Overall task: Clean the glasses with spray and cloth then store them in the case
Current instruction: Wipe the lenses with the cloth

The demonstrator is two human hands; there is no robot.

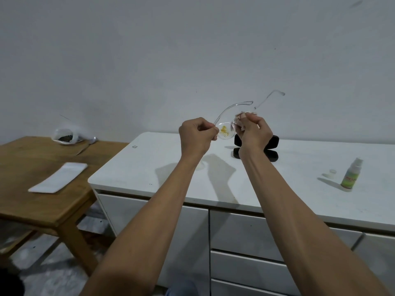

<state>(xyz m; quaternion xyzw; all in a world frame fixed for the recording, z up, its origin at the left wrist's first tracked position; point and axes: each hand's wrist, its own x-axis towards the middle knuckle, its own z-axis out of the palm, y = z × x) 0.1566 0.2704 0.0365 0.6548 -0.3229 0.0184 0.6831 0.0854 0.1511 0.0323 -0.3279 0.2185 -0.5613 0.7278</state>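
— Where have you got them?

— Up in the air over the white cabinet (267, 189). My left hand (195, 133) pinches the clear glasses (224, 131) at the outer edge of one lens, and my right hand (253, 131) is closed around the cloth (239, 121), pressing it on the other lens.

— What's the yellow on the near lens?

— A smear, not wiped yet. The risk is that I drag it across with the same patch of cloth and only spread it.

— Anything else worrying you?

— The frame looks thin, and both arms stick out open behind. If I rub hard while holding only one edge, I could twist the bridge or lose the pinch and drop them on the cabinet top.

— And the cloth covers the whole lens?

— I think so, but my fingers hide it, so I can't tell.

— The rest?

— The black case (274, 142) lies open behind my right wrist, and the spray bottle (350, 175) stands well off to the right, its cap (332, 171) beside it.
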